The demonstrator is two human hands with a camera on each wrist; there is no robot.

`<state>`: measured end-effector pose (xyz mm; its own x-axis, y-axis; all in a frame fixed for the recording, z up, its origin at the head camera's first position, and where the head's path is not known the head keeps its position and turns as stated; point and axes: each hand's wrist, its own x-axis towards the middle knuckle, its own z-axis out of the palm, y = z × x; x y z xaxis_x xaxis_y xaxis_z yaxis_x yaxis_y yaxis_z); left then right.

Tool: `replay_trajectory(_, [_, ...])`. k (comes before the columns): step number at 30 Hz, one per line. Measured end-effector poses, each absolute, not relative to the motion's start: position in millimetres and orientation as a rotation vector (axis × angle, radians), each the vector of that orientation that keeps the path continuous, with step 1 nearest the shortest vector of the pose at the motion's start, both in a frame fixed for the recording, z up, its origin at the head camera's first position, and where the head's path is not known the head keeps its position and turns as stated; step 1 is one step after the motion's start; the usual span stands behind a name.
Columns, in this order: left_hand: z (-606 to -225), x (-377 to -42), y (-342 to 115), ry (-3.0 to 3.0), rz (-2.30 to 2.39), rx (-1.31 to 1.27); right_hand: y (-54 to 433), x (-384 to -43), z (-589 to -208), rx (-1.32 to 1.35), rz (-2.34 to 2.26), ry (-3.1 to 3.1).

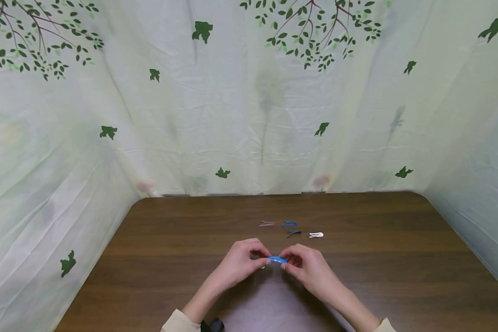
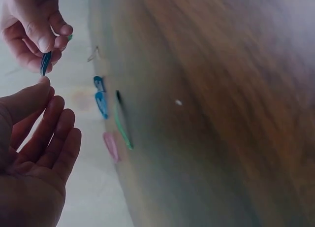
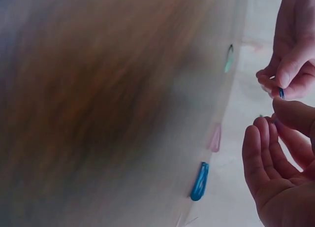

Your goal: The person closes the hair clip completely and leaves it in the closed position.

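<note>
A blue snap hair clip (image 1: 277,259) is held in the air between both hands, above the near middle of the table. My left hand (image 1: 245,262) pinches one end with thumb and forefinger; its other fingers are loosely bent in the left wrist view. At the other end, my right hand (image 1: 309,269) pinches the clip between thumb and finger. Seen from the left wrist, the clip (image 2: 46,63) looks narrow and dark, nearly edge-on. A green hair clip (image 2: 121,123) lies on the table, mostly hidden by the left hand in the head view.
Beyond the hands lie a pink clip (image 1: 267,223), a blue clip (image 1: 289,223), a darker blue clip (image 1: 293,233) and a white clip (image 1: 316,235). The brown wooden table (image 1: 170,244) ends at a pale leaf-printed curtain (image 1: 249,115) behind and at the sides.
</note>
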<state>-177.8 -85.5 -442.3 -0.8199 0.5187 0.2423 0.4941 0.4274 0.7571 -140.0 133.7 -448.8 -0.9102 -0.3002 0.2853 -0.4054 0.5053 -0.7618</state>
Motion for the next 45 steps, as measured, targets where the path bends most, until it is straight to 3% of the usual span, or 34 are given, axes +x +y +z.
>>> replay_trajectory(23, [-456, -201, -83, 2.548, 1.192, 0.886, 140, -167, -458, 0.667, 1.433, -2.854])
replay_trajectory(45, [-465, -202, -77, 2.634, 1.025, 1.012, 143, -173, -463, 0.789, 1.313, -2.899])
